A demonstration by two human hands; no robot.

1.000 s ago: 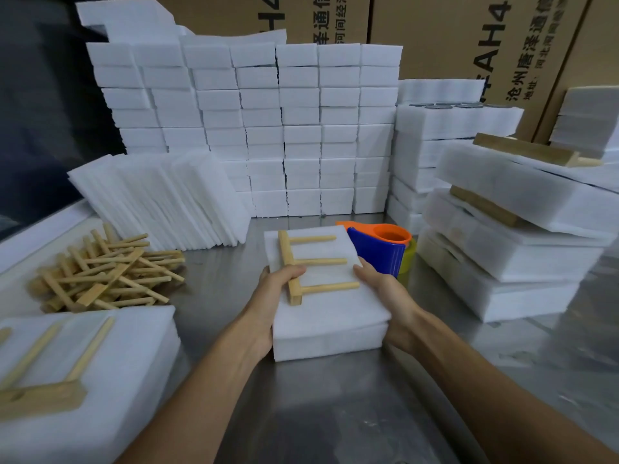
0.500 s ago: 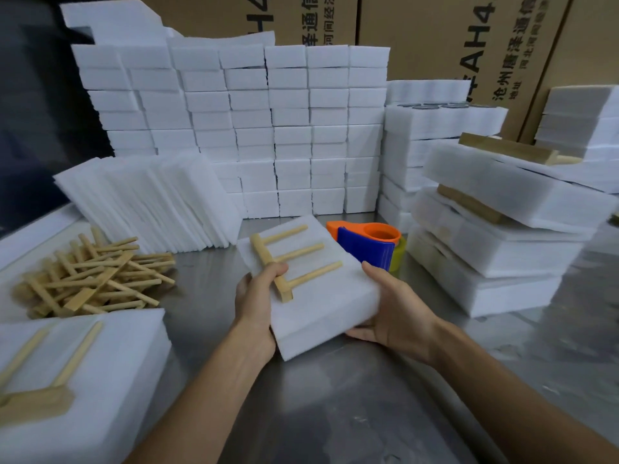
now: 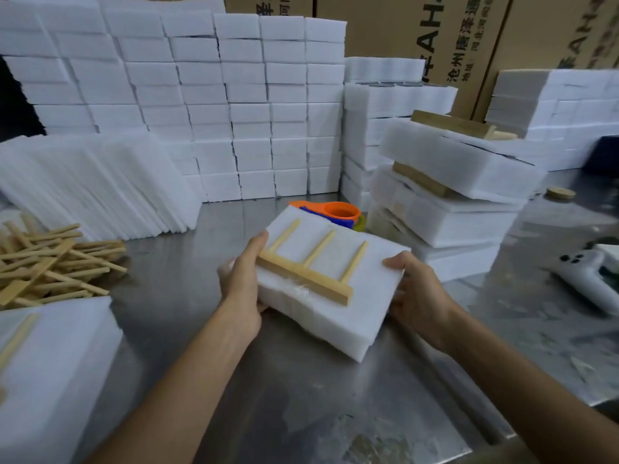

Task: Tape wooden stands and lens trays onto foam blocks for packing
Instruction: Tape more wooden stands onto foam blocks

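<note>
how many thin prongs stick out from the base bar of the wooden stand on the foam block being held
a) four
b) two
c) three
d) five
c: the wooden stand lying on the foam block shows three thin prongs running off its flat base bar, with the left hand and right hand gripping the block's two ends.

A scuffed, shiny metal desk (image 3: pixel 301 396) reflects soft indoor light. Behind it stand tall brown cardboard boxes (image 3: pixel 385 31) printed with black lettering; a dark gap (image 3: pixel 13 105) shows far left.
</note>
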